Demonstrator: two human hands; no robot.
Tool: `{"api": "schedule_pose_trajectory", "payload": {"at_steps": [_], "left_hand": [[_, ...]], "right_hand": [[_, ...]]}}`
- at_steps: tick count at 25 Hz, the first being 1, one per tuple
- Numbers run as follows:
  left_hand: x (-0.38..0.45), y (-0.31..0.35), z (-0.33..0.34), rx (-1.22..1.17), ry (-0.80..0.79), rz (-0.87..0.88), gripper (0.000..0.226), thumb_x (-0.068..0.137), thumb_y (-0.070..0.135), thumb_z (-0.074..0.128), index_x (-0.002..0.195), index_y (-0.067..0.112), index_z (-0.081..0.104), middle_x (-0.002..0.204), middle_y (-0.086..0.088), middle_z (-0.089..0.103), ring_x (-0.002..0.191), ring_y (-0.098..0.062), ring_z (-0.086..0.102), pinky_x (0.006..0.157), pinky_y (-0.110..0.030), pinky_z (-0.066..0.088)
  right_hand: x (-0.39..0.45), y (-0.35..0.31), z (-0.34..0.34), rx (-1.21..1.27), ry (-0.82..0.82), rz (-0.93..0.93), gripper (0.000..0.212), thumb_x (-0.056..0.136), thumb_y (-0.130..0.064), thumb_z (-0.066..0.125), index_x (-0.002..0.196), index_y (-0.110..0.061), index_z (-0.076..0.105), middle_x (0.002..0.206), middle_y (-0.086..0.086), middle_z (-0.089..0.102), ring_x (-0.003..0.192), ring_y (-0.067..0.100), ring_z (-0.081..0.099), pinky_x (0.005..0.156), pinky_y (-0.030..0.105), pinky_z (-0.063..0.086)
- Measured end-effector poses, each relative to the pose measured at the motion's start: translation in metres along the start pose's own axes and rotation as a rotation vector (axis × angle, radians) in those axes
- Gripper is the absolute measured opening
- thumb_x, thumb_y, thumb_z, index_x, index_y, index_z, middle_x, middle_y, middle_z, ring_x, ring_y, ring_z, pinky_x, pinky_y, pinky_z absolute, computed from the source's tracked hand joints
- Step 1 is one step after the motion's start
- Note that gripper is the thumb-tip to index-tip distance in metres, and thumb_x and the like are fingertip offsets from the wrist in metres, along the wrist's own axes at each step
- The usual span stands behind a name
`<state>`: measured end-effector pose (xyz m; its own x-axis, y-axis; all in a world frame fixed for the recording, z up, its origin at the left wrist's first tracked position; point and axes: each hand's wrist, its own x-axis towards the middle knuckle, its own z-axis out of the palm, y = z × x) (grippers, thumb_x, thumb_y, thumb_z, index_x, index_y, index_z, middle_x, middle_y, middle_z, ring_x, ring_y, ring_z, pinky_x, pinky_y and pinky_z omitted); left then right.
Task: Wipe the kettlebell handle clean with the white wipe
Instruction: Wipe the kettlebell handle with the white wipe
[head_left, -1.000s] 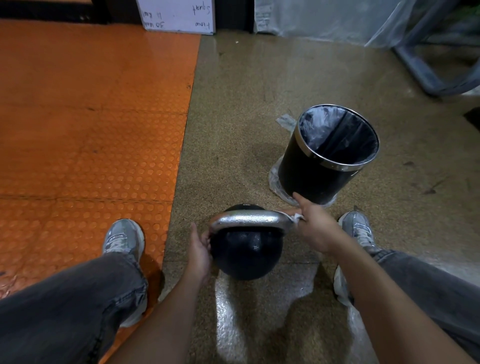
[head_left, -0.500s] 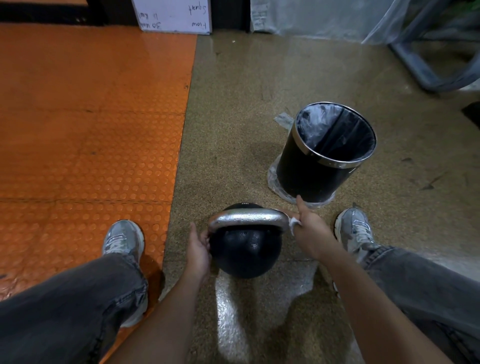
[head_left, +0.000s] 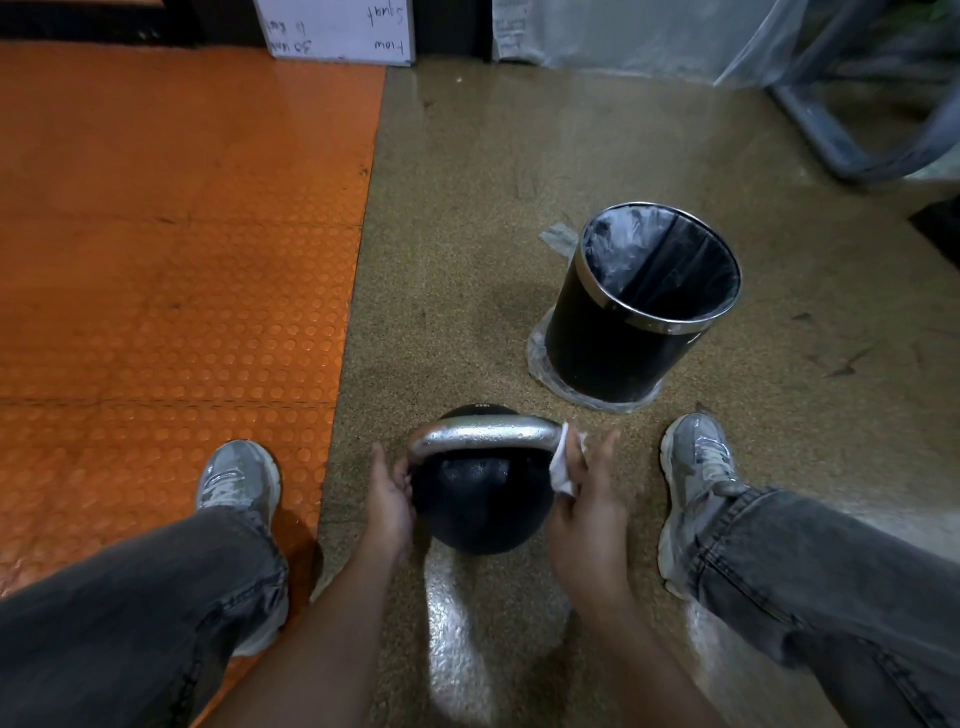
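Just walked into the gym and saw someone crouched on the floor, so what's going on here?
A person is cleaning a black kettlebell that sits on the speckled floor between their feet. Their left hand steadies its side, while their right hand presses a white wipe against the right end of the silver metal handle. A black lined bin stands just beyond.

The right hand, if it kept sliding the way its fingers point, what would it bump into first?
Probably the black bin. The right hand holds the white wipe against the kettlebell handle, its fingers pointing up the picture over bare floor toward the bin. Depth is hard to judge.
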<state>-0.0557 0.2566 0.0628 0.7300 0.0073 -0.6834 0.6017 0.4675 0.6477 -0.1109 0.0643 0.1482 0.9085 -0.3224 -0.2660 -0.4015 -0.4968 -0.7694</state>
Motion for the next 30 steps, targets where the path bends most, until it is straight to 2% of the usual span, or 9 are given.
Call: {"api": "schedule_pose_trajectory", "payload": {"at_steps": [2, 4, 7, 13, 18, 22, 25, 27, 30], "left_hand": [[0.000, 0.000, -0.001, 0.006, 0.004, 0.002, 0.080, 0.094, 0.071, 0.014, 0.143, 0.018, 0.049, 0.137, -0.013, 0.058, 0.132, -0.026, 0.047, 0.113, -0.047, 0.028], [0.000, 0.000, -0.001, 0.005, 0.007, -0.007, 0.079, 0.094, 0.072, 0.014, 0.140, 0.019, 0.052, 0.134, -0.013, 0.061, 0.131, -0.026, 0.049, 0.113, -0.048, 0.029], [0.001, 0.000, -0.001, 0.009, 0.002, 0.003, 0.079, 0.094, 0.072, 0.014, 0.138, 0.020, 0.054, 0.132, -0.013, 0.062, 0.129, -0.027, 0.051, 0.113, -0.049, 0.031], [0.001, -0.001, -0.003, 0.026, -0.002, 0.002, 0.080, 0.094, 0.071, 0.013, 0.141, 0.019, 0.052, 0.132, -0.013, 0.062, 0.128, -0.026, 0.051, 0.109, -0.045, 0.032], [0.000, -0.001, -0.001, 0.027, 0.007, 0.011, 0.076, 0.096, 0.068, 0.013, 0.134, 0.019, 0.056, 0.129, -0.010, 0.063, 0.126, -0.024, 0.052, 0.096, -0.037, 0.037], [-0.001, -0.001, 0.000, 0.048, 0.017, 0.011, 0.075, 0.098, 0.065, 0.011, 0.140, 0.017, 0.051, 0.131, -0.010, 0.060, 0.121, -0.020, 0.051, 0.098, -0.036, 0.033], [0.001, -0.002, -0.002, 0.055, 0.018, 0.023, 0.077, 0.097, 0.066, 0.012, 0.142, 0.016, 0.049, 0.135, -0.011, 0.059, 0.128, -0.022, 0.049, 0.099, -0.036, 0.032], [0.003, -0.002, -0.004, 0.053, 0.014, 0.010, 0.078, 0.096, 0.068, 0.012, 0.144, 0.017, 0.046, 0.137, -0.011, 0.058, 0.132, -0.023, 0.047, 0.099, -0.036, 0.033], [0.005, -0.003, -0.006, 0.056, 0.004, -0.004, 0.080, 0.095, 0.070, 0.013, 0.145, 0.018, 0.047, 0.136, -0.011, 0.059, 0.129, -0.022, 0.050, 0.099, -0.036, 0.034]], "right_hand": [[0.004, 0.004, 0.002, 0.016, 0.031, 0.002, 0.092, 0.102, -0.001, 0.050, 0.163, -0.027, -0.014, 0.141, -0.014, 0.060, 0.121, 0.010, 0.064, 0.095, 0.026, 0.054], [0.012, -0.002, 0.000, 0.028, 0.024, 0.008, 0.094, 0.101, 0.003, 0.048, 0.162, -0.028, -0.016, 0.152, -0.017, 0.052, 0.134, 0.013, 0.058, 0.108, 0.039, 0.051], [0.000, -0.011, 0.004, -0.002, 0.025, -0.013, 0.099, 0.098, 0.007, 0.050, 0.162, -0.027, -0.017, 0.159, -0.022, 0.040, 0.136, 0.008, 0.053, 0.113, 0.034, 0.046], [0.008, -0.012, 0.003, -0.002, 0.030, 0.003, 0.097, 0.098, 0.007, 0.049, 0.162, -0.027, -0.017, 0.158, -0.024, 0.040, 0.139, 0.008, 0.051, 0.115, 0.036, 0.044], [0.001, -0.009, 0.004, -0.023, 0.035, 0.021, 0.094, 0.099, 0.005, 0.048, 0.162, -0.025, -0.015, 0.153, -0.012, 0.052, 0.121, 0.011, 0.065, 0.103, 0.030, 0.052], [0.007, -0.017, 0.002, -0.010, 0.050, -0.019, 0.095, 0.097, 0.007, 0.049, 0.164, -0.025, -0.011, 0.151, -0.026, 0.047, 0.125, 0.001, 0.058, 0.107, 0.025, 0.046], [-0.006, -0.008, 0.007, 0.006, 0.074, -0.020, 0.095, 0.099, 0.006, 0.048, 0.162, -0.028, -0.014, 0.157, -0.015, 0.046, 0.130, 0.014, 0.060, 0.110, 0.037, 0.050], [0.005, -0.004, 0.006, 0.004, 0.053, 0.029, 0.093, 0.101, 0.002, 0.049, 0.162, -0.027, -0.015, 0.151, -0.009, 0.055, 0.127, 0.016, 0.063, 0.107, 0.031, 0.049], [0.008, -0.016, 0.003, 0.023, 0.081, 0.012, 0.092, 0.100, 0.004, 0.049, 0.163, -0.029, -0.010, 0.142, -0.023, 0.056, 0.123, 0.009, 0.064, 0.103, 0.025, 0.048]]}}
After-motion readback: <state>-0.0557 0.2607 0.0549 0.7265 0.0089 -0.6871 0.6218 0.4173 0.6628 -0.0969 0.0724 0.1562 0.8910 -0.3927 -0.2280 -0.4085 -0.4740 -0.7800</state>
